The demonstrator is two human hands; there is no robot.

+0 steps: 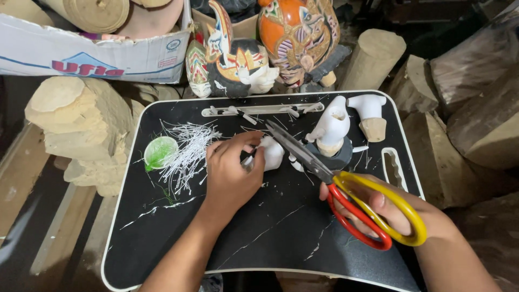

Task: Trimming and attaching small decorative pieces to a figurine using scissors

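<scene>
Left hand (231,173) grips white piece (272,153). Right hand (389,208) is clamped in scissors (330,176) handles, blades at the piece. Tray (270,238) lies beneath both hands.

Strip pile (186,151) left of figurine (270,154) on tray (270,238)

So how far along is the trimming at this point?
Done: a pile of white clippings lies on the black tray, and two white carved pieces stand near its far edge. In hand: the left hand pins a small white piece while the right hand points the scissors at it. Left: how much trimming remains cannot be told.
</scene>
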